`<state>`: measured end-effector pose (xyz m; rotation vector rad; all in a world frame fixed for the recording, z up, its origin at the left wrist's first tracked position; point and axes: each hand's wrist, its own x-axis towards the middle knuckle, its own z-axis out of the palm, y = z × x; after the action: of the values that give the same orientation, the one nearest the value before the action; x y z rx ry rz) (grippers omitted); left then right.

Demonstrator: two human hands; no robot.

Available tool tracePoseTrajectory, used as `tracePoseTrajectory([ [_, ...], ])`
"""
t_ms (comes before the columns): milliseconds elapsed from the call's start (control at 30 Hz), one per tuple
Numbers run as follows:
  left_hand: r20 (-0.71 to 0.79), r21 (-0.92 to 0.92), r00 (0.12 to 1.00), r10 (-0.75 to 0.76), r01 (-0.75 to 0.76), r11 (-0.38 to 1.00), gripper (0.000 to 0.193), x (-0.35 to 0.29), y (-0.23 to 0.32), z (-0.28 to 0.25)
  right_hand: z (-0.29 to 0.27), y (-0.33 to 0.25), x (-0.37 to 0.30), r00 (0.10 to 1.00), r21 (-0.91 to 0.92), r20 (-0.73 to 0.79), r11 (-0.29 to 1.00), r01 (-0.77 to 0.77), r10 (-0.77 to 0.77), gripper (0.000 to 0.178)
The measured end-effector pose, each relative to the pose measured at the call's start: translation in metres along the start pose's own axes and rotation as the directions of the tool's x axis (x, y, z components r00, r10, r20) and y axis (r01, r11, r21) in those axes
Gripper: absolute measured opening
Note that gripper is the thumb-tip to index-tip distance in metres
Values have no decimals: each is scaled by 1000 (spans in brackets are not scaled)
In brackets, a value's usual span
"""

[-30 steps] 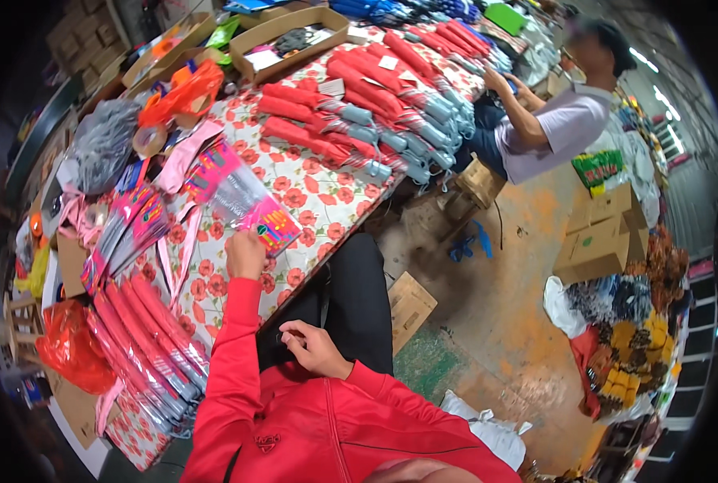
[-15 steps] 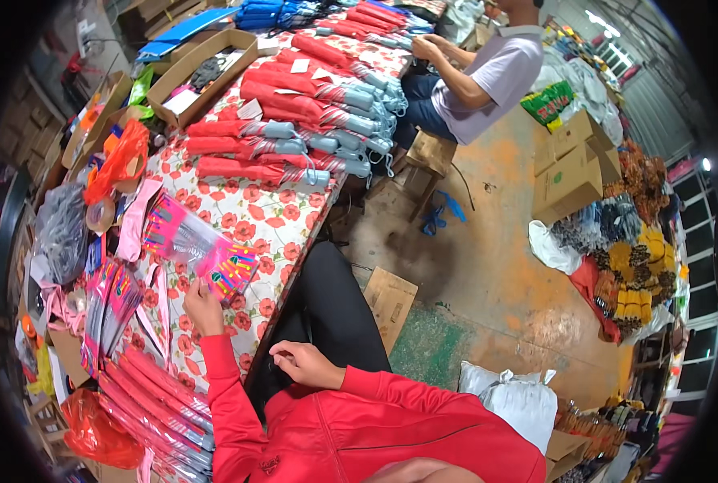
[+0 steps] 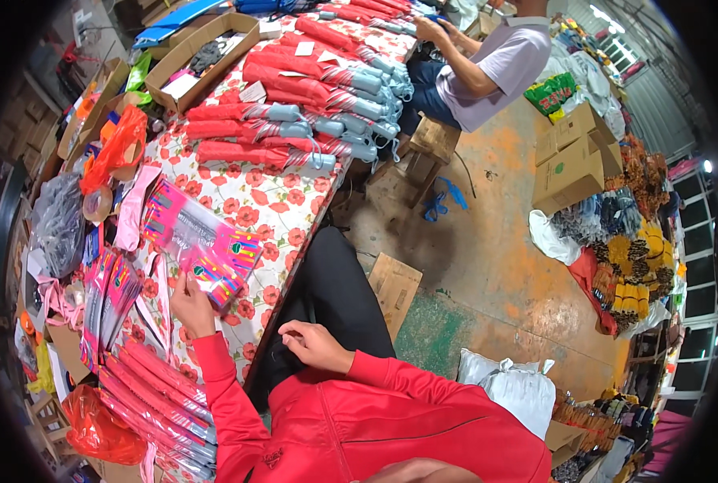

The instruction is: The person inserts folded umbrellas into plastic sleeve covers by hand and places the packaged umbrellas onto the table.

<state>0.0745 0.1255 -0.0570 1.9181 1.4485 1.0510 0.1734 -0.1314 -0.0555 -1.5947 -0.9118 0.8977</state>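
Note:
My left hand [image 3: 191, 306] pinches the near edge of a pink printed plastic sleeve [image 3: 214, 278] lying on the flowered tablecloth [image 3: 282, 213]. Other sleeves of the same kind [image 3: 178, 221] lie under and beyond it, partly fanned. Above my lap, close to the table's edge, my right hand [image 3: 317, 346] is loosely curled, and nothing shows in its fingers. Left of my left hand lies another bunch of pink and grey sleeves [image 3: 111, 298]. Nearer to me are several red folded umbrellas in clear wrapping [image 3: 154, 394].
Red umbrellas with pale blue handles [image 3: 311, 92] are heaped on the far table. An open cardboard box [image 3: 202, 64] stands at its left edge. Across the table's right side a co-worker [image 3: 496, 68] sits on a wooden stool [image 3: 434, 141]. Cartons [image 3: 568, 173] and a white sack [image 3: 516, 390] are on the floor.
My left hand has drawn back slightly to the left and toward me, and the near sleeve now sits apart from the others. My right hand has shifted slightly right. The co-worker's hands have risen.

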Motion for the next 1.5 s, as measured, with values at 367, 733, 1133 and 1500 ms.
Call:
tracePoseTrajectory([
  [367,-74,56,988,138,-134,989,28,14,-1,-28,-58,-28,88,866,-298,-371,926,232,-336,22],
  [733,532,-400,830,-166,419,815,32,-32,31,-80,-139,-10,260,710,-929,-111,327,176,-696,38],
  [1133,493,-528,801,-341,586,614,21,-49,40,-103,-71,-21,187,865,-995,-89,-3,-104,-493,44],
  [1500,643,-638,762,-80,590,494,29,-76,55,-113,-22,-33,9,928,43,-285,970,-239,241,40],
])
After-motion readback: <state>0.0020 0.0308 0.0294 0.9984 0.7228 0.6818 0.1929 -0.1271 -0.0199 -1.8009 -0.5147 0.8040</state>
